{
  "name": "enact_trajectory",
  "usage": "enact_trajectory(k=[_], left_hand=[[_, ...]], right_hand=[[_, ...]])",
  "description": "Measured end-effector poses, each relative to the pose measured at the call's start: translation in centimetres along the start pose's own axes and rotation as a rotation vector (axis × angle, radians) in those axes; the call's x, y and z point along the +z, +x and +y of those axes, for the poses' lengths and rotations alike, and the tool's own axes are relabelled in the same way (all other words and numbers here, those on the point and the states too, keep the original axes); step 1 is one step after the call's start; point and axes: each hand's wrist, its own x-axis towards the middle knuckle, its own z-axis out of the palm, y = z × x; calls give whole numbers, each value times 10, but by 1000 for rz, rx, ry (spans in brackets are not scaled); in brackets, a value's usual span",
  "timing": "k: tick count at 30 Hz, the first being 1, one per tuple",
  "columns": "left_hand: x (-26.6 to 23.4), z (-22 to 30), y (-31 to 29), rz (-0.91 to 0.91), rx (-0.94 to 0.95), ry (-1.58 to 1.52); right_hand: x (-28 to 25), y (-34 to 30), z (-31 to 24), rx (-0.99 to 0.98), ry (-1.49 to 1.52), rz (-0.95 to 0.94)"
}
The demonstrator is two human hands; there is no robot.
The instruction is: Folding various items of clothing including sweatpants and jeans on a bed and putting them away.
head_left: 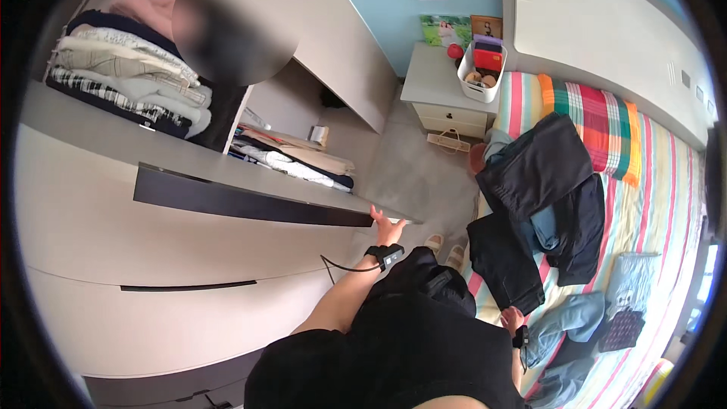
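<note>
Filling the left bay of the wardrobe [174, 250], folded clothes [129, 79] are stacked flat, probably to save room. A lower pile [295, 163] is kept in the next bay, likely for the same reason. At the right end of the ledge [83, 129], the left hand [388, 229] is placed with fingers spread apart, seemingly for support; no garment is held in it. On the nightstand [428, 79], small items [488, 59] are gathered in a basket [481, 92], perhaps for tidiness. On the bed [655, 182], black trousers [503, 265] are laid near the left edge, their lower end touched by the right hand [513, 320], within easy reach; whether the cloth is clamped cannot be told. Farther right, dark garments [541, 163] are heaped loosely and jeans [568, 322] are left crumpled.
</note>
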Motion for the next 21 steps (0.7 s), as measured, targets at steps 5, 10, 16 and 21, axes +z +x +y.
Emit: enact_trajectory(k=[5, 10, 16, 21], left_hand=[[-2, -25, 7, -66, -50, -204], [0, -13, 7, -149, -131, -220], [0, -54, 31, -169, -222, -121], [7, -30, 22, -297, -235, 22]], right_hand=[[39, 7, -36, -98, -28, 25], [41, 22, -15, -281, -23, -96], [87, -26, 2, -46, -77, 79], [76, -49, 57, 77, -27, 102]])
